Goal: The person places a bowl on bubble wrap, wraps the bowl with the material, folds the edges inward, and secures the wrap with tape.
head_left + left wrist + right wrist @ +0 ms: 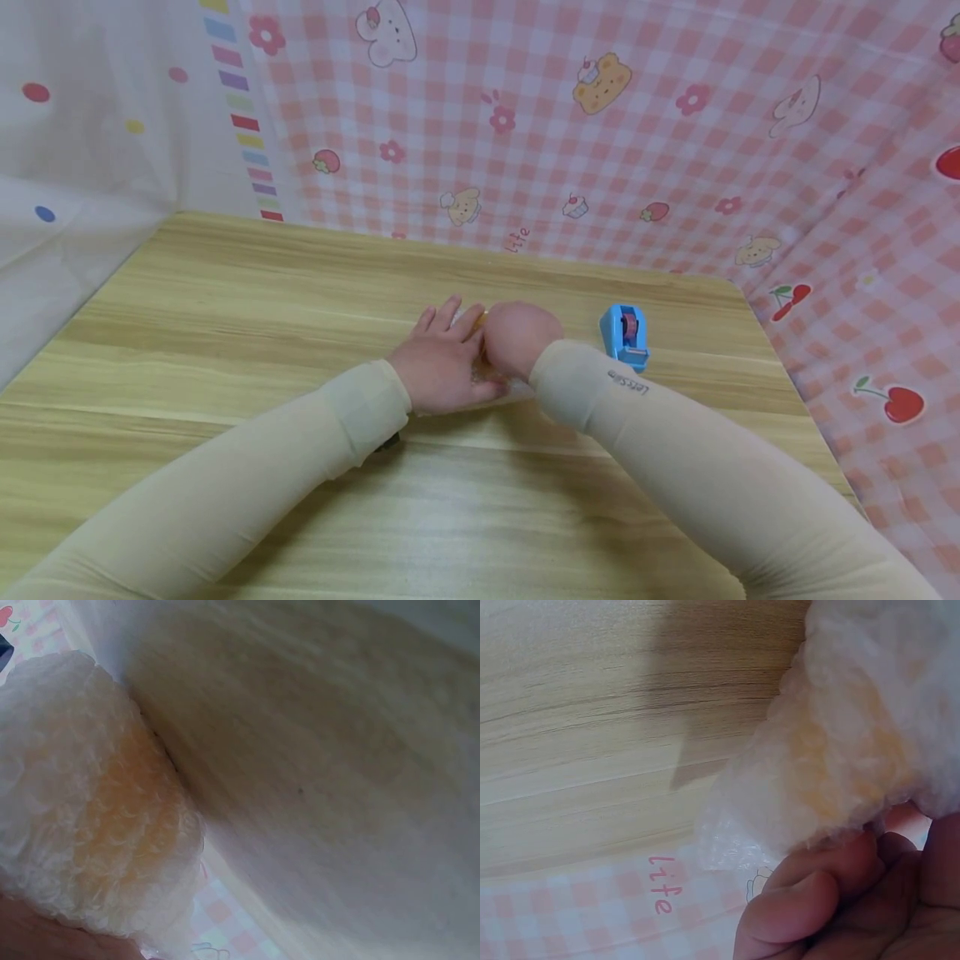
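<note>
Between the two hands lies a bundle of bubble wrap [52,765], with something orange-yellow [131,814] showing blurred through its layers. What that inner thing is, I cannot tell. My left hand [438,367] rests on the bundle's left side with fingers spread and fairly straight. From the right, my right hand [522,337] bends over the bundle, its back hiding most of the fingers in the head view. Curled fingers [802,907] of that hand hold the wrap's edge in the right wrist view. A loose end of the wrap sticks out beside them.
A blue tape dispenser [617,333] with a reddish roll stands to the right of the hands. The wood-grain table [225,333] meets a pink checked curtain [525,167] behind and at the right, and a white dotted one at the left.
</note>
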`<control>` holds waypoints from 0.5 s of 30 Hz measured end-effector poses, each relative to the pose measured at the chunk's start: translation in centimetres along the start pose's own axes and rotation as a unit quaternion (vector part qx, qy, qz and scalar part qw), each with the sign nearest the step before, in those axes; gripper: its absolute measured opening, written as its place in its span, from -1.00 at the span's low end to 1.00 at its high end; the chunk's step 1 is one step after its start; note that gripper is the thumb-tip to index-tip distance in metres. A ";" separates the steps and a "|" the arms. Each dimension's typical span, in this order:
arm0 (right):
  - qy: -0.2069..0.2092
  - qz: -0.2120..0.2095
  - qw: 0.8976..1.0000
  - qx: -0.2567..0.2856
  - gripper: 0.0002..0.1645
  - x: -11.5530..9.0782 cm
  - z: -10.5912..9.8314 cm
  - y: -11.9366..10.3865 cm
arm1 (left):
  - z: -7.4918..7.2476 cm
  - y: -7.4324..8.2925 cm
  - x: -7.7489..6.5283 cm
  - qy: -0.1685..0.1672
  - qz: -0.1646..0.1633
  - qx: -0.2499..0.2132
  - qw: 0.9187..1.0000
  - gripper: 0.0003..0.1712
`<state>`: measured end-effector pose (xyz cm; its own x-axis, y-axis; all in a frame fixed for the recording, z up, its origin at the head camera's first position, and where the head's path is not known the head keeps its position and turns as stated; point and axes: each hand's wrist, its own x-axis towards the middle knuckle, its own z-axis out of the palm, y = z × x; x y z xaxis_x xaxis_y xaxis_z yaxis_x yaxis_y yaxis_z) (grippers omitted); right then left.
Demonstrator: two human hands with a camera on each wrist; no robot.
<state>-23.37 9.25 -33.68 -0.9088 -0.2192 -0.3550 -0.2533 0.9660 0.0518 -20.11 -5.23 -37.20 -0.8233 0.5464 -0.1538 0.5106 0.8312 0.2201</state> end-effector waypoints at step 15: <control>0.018 -0.015 1.000 -0.010 -0.80 -0.2 0.0 0.0 | 0.0 0.0 0.1 -0.001 -0.001 -0.001 1.000 0.14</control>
<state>-23.20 9.26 -33.59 -0.9118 -0.2537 -0.3230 -0.2871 0.9561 0.0595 -20.15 -5.17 -37.17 -0.8237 0.5452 -0.1555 0.5085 0.8318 0.2227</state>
